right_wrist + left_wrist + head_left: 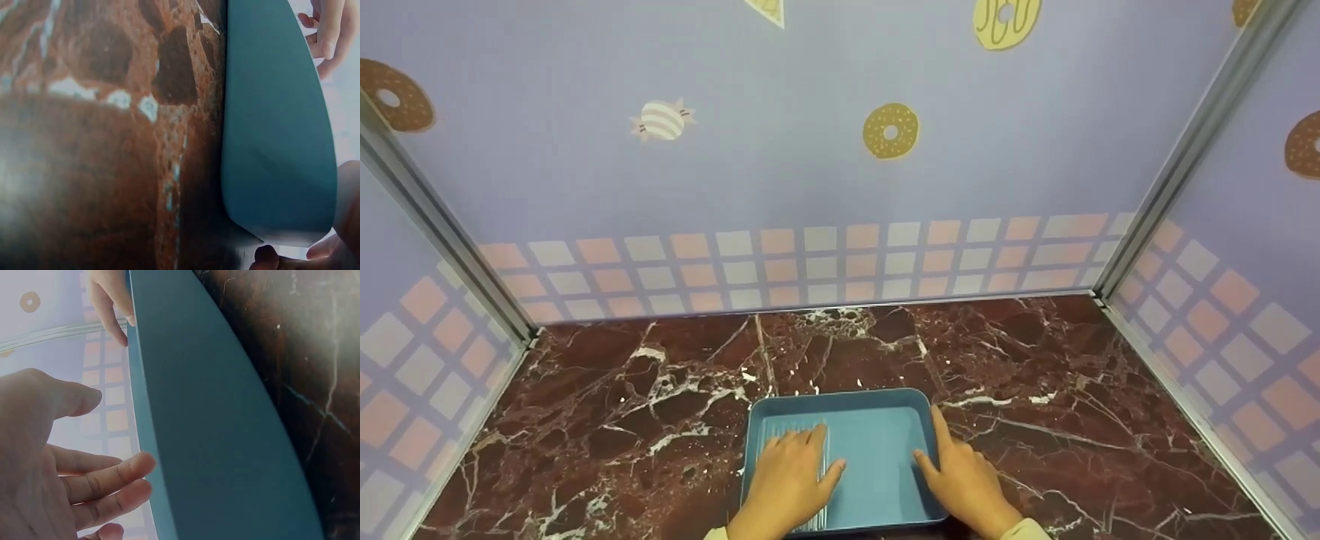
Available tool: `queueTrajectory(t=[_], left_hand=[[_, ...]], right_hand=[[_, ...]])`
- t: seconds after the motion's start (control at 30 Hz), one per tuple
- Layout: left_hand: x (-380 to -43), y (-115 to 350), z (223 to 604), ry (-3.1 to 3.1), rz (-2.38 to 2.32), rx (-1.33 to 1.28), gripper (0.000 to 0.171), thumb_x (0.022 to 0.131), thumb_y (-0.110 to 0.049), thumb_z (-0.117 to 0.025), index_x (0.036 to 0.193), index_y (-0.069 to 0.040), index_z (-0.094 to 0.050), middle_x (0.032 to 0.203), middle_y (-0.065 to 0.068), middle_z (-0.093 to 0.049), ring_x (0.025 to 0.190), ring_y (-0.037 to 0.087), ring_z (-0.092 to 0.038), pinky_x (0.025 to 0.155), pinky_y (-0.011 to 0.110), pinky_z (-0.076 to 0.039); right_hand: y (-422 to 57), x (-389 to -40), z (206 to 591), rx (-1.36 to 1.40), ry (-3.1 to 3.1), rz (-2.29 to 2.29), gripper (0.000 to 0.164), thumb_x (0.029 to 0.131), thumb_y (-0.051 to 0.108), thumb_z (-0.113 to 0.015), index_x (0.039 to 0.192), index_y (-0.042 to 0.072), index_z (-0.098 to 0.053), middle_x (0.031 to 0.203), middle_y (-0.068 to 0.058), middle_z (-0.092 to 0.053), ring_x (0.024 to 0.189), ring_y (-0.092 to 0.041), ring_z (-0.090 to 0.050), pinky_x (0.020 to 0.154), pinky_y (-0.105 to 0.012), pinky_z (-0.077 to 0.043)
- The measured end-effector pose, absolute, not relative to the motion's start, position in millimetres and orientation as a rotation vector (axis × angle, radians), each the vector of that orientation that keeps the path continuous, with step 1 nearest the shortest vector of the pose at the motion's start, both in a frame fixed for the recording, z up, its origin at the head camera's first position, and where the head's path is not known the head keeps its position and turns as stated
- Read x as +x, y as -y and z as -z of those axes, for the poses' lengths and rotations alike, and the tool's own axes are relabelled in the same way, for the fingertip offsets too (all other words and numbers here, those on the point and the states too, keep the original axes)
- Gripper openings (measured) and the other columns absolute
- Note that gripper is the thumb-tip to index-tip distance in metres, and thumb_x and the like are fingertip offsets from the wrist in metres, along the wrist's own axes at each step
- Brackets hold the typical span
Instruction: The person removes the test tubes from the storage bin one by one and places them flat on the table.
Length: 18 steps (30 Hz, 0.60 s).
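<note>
Both hands lay flat and open, the left hand inside the tray, the right hand on its rim; lifting would need curled grips.

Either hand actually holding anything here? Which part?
Only the shallow blue rectangular tray. The left hand lies flat inside on its ribbed left side; the right hand rests along its right rim. Neither visibly grips.

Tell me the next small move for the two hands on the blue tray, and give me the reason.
Probably curl both sets of fingers round the blue tray's side rims before lifting. The left hand lies flat on the ridged left part inside, and the right hand rests along the right rim with straight fingers, so neither grips it. The tray sits flat on the marble counter, near its front edge.
</note>
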<state>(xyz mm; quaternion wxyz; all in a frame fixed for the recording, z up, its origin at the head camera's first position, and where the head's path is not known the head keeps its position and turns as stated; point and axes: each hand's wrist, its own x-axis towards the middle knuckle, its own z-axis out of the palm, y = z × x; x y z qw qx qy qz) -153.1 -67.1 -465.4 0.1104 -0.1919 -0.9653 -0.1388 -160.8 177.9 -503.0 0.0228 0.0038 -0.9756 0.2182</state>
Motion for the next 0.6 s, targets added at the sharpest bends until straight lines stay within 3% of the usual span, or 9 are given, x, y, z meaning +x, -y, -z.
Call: queueTrajectory(t=[0.23, 0.47, 0.6], left_hand=[[-152.5, 66.3, 469.1, 2.811, 0.38, -0.56, 0.051, 0.086, -0.042, -0.066, 0.118, -0.002, -0.063, 0.101, 0.012, -0.072, 0.091, 0.029, -0.067, 0.083, 0.047, -0.049], [-153.8, 64.7, 471.4, 2.801, 0.355, -0.566, 0.047, 0.084, -0.041, -0.068, 0.11, -0.002, -0.065, 0.092, 0.01, -0.073, 0.081, 0.027, -0.067, 0.071, 0.039, -0.045], [-153.4, 64.3, 473.8, 2.817, 0.354, -0.56, 0.048, 0.084, -0.042, -0.067, 0.111, -0.002, -0.064, 0.088, 0.01, -0.073, 0.079, 0.027, -0.067, 0.072, 0.039, -0.045]], right_hand=[[-174.3, -159.9, 506.3, 0.015, 3.004, -0.658, 0.075, 0.089, 0.039, -0.065, 0.152, 0.016, -0.03, 0.1, -0.021, -0.071, 0.071, -0.033, -0.069, 0.057, -0.048, -0.049], [-170.7, -159.6, 508.9, 0.038, 2.996, -0.596, 0.075, 0.09, 0.041, -0.063, 0.153, 0.019, -0.028, 0.078, -0.016, -0.069, 0.059, -0.027, -0.064, 0.05, -0.043, -0.045], [-170.4, -158.7, 511.1, 0.046, 2.985, -0.587, 0.076, 0.09, 0.039, -0.064, 0.153, 0.017, -0.027, 0.082, -0.017, -0.07, 0.063, -0.03, -0.066, 0.053, -0.046, -0.047]])
